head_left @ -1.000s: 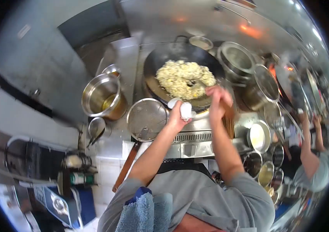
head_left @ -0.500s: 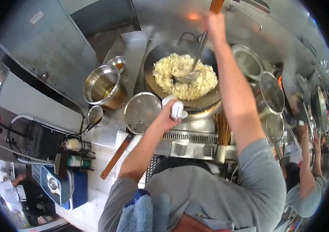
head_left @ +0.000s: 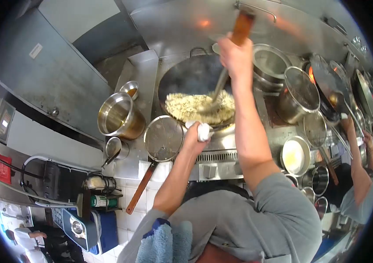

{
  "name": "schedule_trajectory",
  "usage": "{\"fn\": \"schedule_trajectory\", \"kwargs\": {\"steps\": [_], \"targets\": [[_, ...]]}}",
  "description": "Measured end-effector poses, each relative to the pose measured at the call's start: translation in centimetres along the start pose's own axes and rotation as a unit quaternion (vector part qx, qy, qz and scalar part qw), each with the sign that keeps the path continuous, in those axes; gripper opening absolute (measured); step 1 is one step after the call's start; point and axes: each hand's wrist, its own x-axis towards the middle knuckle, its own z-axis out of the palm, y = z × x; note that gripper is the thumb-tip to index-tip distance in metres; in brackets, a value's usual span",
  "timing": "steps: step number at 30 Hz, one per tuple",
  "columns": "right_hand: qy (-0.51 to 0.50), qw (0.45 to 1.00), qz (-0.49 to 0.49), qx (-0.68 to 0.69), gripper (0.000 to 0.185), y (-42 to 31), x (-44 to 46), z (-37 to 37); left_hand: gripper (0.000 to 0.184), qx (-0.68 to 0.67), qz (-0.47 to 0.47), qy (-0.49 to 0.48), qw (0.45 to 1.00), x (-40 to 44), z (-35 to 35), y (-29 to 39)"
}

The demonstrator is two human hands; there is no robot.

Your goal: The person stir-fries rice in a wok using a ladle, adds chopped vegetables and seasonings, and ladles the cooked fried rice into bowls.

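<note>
My right hand [head_left: 237,57] is closed round the long shaft of a wok spatula [head_left: 223,83], just below its wooden end. The spatula's blurred head is in pale yellow fried rice [head_left: 186,105] in a large black wok [head_left: 182,72]. My left hand [head_left: 194,142] grips a folded white cloth [head_left: 203,132] at the wok's near edge; whatever lies under the cloth is hidden. Beside that hand, a round mesh strainer [head_left: 163,138] with a wooden handle rests on the counter.
Left of the wok stand a metal pot [head_left: 118,116], a small bowl [head_left: 129,89] and a metal cup [head_left: 116,148]. To the right are a large pot [head_left: 272,63], a strainer over another pot [head_left: 300,92] and a pan with yellow liquid [head_left: 295,155]. A co-worker's arm [head_left: 356,140] reaches in at far right.
The rice has slid from the middle of the wok to its near side, and the wok's far side now shows bare. My right hand has come nearer with the spatula. The view has shifted.
</note>
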Motion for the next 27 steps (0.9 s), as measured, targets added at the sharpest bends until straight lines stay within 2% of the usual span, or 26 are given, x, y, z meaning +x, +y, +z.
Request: {"fn": "schedule_trajectory", "kwargs": {"steps": [2, 3, 4, 5, 6, 8, 9, 10, 11, 12, 14, 15, 16, 18, 19, 20, 21, 23, 24, 25, 26, 27], "targets": [[0.041, 0.998, -0.019, -0.051, 0.019, 3.1, 3.3, -0.2, 0.019, 0.011, -0.005, 0.007, 1.000, -2.8, -0.5, -3.2], [0.031, 0.999, -0.006, -0.029, 0.019, 1.9, 5.7, -0.4, 0.019, -0.043, -0.007, 0.041, 0.998, -5.0, -1.8, -5.8], [0.021, 1.000, 0.013, -0.006, 0.019, 0.3, 6.9, -0.5, 0.024, -0.042, -0.035, 0.056, 0.997, -8.9, -1.6, -6.3], [-0.012, 0.998, 0.034, 0.051, 0.023, -1.7, 7.0, -0.9, 0.027, -0.043, -0.042, 0.023, 0.998, -11.2, -1.4, -6.2], [-0.012, 0.998, 0.024, 0.048, 0.022, -3.7, 5.7, -1.0, 0.027, 0.013, -0.012, 0.025, 1.000, -13.7, 2.1, -3.2], [-0.019, 0.998, 0.041, 0.039, 0.022, -5.7, -0.7, -1.0, 0.021, -0.012, -0.087, 0.033, 0.996, -7.4, -1.1, -2.2], [0.047, 0.999, -0.014, -0.011, 0.021, -4.9, -3.1, -0.1, 0.017, -0.007, -0.067, -0.061, 0.996, -3.1, -1.5, -0.5], [0.109, 0.990, -0.069, -0.062, 0.020, -3.3, -5.1, 1.1, 0.016, 0.018, -0.050, 0.031, 0.998, -3.7, 2.1, 2.2], [0.127, 0.987, -0.070, -0.074, 0.018, -1.3, -4.9, 2.2, 0.015, 0.060, -0.023, -0.031, 0.997, -2.4, 0.1, 0.6], [0.144, 0.972, -0.092, -0.159, 0.023, -0.3, -3.2, 2.6, 0.014, 0.101, 0.006, -0.098, 0.990, -1.2, -1.4, -1.2], [0.126, 0.976, -0.138, -0.115, 0.029, 0.1, 2.4, 2.3, 0.016, -0.024, -0.043, 0.020, 0.999, -5.6, -2.9, -4.8], [0.099, 0.983, -0.143, -0.065, 0.030, -2.0, 3.4, 2.6, 0.023, -0.030, -0.022, 0.005, 0.999, -9.2, -2.6, -4.2], [0.069, 0.986, -0.150, -0.015, 0.032, -5.6, 4.8, 3.5, 0.025, -0.028, 0.043, -0.040, 0.998, -10.9, -1.0, -2.6], [0.012, 0.977, -0.212, 0.030, 0.025, -10.7, 5.4, 5.7, 0.023, -0.086, -0.050, 0.029, 0.995, -7.9, -1.6, -0.4], [0.014, 0.982, -0.180, 0.049, 0.024, -13.1, 5.0, 6.8, 0.015, -0.064, -0.047, -0.096, 0.992, -4.4, -2.7, 1.3], [0.014, 0.985, -0.156, 0.072, 0.024, -14.7, 4.7, 7.8, 0.014, -0.045, -0.060, -0.011, 0.997, -2.1, -1.2, 3.2], [0.020, 0.983, -0.174, 0.053, 0.023, -14.4, 4.2, 8.3, 0.019, -0.015, -0.051, 0.030, 0.998, -1.1, 0.2, 4.7], [0.033, 0.977, -0.210, 0.017, 0.020, -13.8, 3.5, 9.0, 0.020, 0.040, -0.068, 0.006, 0.997, 1.6, -1.0, 4.2], [0.012, 0.976, -0.220, 0.002, 0.025, -11.2, 3.0, 8.0, 0.020, 0.040, -0.067, 0.001, 0.997, 1.9, -1.2, 3.9], [-0.006, 0.973, -0.231, -0.013, 0.030, -6.6, 1.9, 6.5, 0.020, 0.042, -0.066, -0.006, 0.997, 2.2, -1.3, 3.7], [0.058, 0.980, -0.187, -0.040, 0.028, -0.2, 2.0, 5.9, 0.020, 0.045, -0.066, -0.014, 0.997, 2.7, -1.5, 3.5], [0.052, 0.984, -0.145, -0.091, 0.025, 5.2, -0.1, 5.5, 0.018, 0.042, -0.078, -0.052, 0.995, 3.8, -2.4, 3.1]]}}
